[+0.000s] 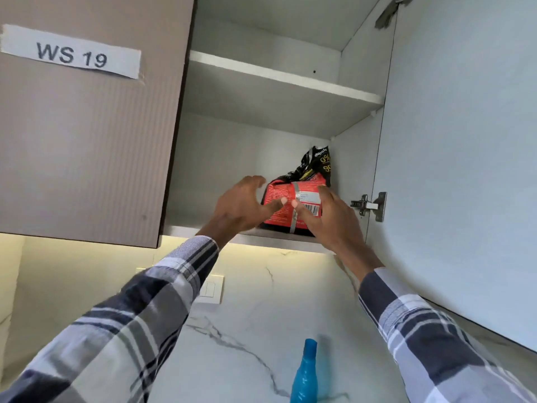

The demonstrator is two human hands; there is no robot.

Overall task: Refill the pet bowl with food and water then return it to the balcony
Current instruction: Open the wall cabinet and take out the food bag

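Observation:
A red and black pet food bag (293, 196) stands on the bottom shelf (273, 237) of an open wall cabinet, its crumpled black top leaning toward the right wall. My left hand (241, 207) is raised at the bag's left side with fingers spread, the thumb reaching across the red front. My right hand (328, 219) is against the bag's right side, thumb on the front near the barcode. Both hands touch the bag or nearly so; neither has closed around it. No pet bowl is in view.
The open cabinet door (465, 170) hangs at the right with its hinge (369, 206). A closed door labelled WS 19 (87, 126) is at the left. An upper shelf (284, 80) is bare. Below, a blue bottle (305, 373) stands before the marble wall, with a wall switch (210, 289).

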